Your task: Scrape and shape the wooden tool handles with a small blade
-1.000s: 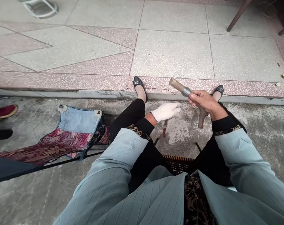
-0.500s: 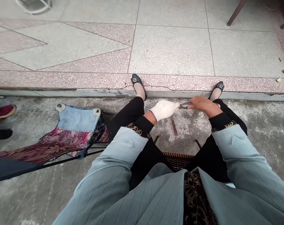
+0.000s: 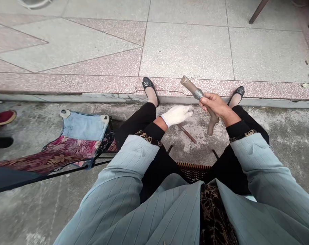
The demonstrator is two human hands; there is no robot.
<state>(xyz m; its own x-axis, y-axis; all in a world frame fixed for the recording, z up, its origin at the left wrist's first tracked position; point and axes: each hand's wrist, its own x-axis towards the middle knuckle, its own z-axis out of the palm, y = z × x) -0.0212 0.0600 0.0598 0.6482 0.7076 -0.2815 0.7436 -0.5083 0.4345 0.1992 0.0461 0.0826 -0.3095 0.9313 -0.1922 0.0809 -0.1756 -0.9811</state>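
Observation:
My right hand (image 3: 217,106) is bare and closed round a brown wooden handle (image 3: 191,87) with a metal band near its upper end. The handle tilts up to the left, and its lower end (image 3: 211,127) hangs over the concrete between my knees. My left hand (image 3: 177,115) wears a white glove and is closed on one end of a thin reddish-brown rod (image 3: 188,133). The rod slants down to the right toward the ground. The two hands are a few centimetres apart. My black shoes (image 3: 148,85) rest against the step.
A raised terrazzo step (image 3: 67,87) runs across ahead of my feet. A folding stool with denim and floral fabric (image 3: 78,143) stands at my left. Someone's red shoe (image 3: 2,117) shows at the far left. Chair legs (image 3: 257,13) stand top right. A woven seat (image 3: 192,170) is under me.
Half a second ago my right hand had lowered the handle level against the gloved hand. It is now lifted and tilted up again, and the thin rod slants more to the right.

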